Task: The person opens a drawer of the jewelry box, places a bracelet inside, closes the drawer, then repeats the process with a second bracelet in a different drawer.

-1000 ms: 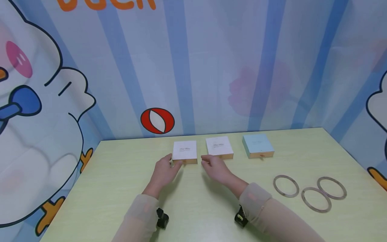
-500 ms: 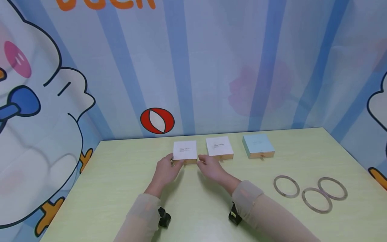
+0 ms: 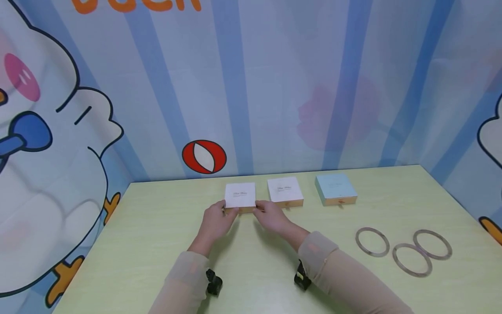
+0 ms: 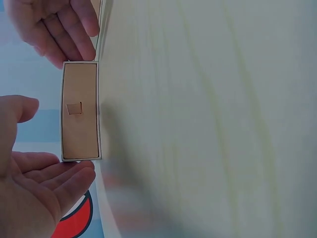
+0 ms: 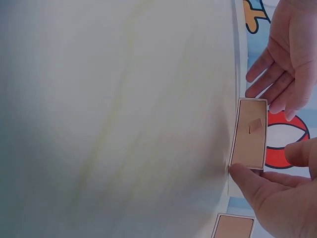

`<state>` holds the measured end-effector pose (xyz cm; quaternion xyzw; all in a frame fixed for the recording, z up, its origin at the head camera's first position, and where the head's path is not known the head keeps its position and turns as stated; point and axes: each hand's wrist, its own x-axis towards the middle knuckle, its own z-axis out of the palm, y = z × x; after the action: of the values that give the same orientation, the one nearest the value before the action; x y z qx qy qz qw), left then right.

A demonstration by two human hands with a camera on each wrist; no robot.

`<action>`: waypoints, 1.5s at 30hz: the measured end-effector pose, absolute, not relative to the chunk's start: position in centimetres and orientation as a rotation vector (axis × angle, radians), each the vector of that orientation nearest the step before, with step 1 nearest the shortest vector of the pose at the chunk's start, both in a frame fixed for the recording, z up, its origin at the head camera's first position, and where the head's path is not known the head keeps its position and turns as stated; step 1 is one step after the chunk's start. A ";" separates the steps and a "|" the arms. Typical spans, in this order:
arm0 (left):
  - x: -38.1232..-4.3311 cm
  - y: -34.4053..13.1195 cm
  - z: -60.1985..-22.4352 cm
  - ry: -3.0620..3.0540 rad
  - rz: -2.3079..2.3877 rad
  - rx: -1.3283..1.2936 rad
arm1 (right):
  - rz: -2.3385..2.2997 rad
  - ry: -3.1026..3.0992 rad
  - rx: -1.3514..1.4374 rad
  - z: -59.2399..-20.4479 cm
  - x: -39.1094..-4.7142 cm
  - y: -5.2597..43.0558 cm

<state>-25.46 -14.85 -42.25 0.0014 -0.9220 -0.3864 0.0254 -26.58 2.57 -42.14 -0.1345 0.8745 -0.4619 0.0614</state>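
A white drawer box [image 3: 240,195] with a tan front lies on the table, leftmost of three boxes. Its front and small tab face the wrist cameras. Against its left side rest the fairly straight fingers of my left hand [image 3: 215,222]; in the left wrist view the thumb stands off from the box [image 4: 80,119]. My right hand [image 3: 274,217] touches the opposite end, fingers extended, as the right wrist view also shows, with its thumb apart. So the box sits between both hands, and neither hand curls round it.
A second white box [image 3: 285,189] and a light blue box [image 3: 336,189] stand to the right along the table's back. Three greyish bangles lie at the front right, one bangle [image 3: 357,241] apart from the other two. A printed cloth backdrop [image 3: 274,109] rises behind the table.
My right hand has moved left, from beside the second white box to the right side of the first. The left hand stays nearly still at the left side.
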 end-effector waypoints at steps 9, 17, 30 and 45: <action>-25.3 -14.8 -42.2 -2.839 -1.227 0.045 | -1.399 2.613 -0.395 -41.6 -26.2 2.7; -25.2 -14.8 -42.0 -2.847 -1.221 0.081 | -1.410 2.577 -0.370 -41.8 -26.1 3.2; -24.9 -14.4 -41.6 -2.858 -1.132 0.151 | -1.421 2.531 -0.249 -41.2 -25.8 4.1; -24.5 -13.9 -41.3 -2.839 -1.181 0.233 | -1.441 2.571 -0.158 -41.4 -26.3 4.5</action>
<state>-24.46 -13.95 -41.27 0.0755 -0.9203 -0.3829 0.0287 -26.30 4.53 -41.44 -0.0532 0.8672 -0.4859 0.0949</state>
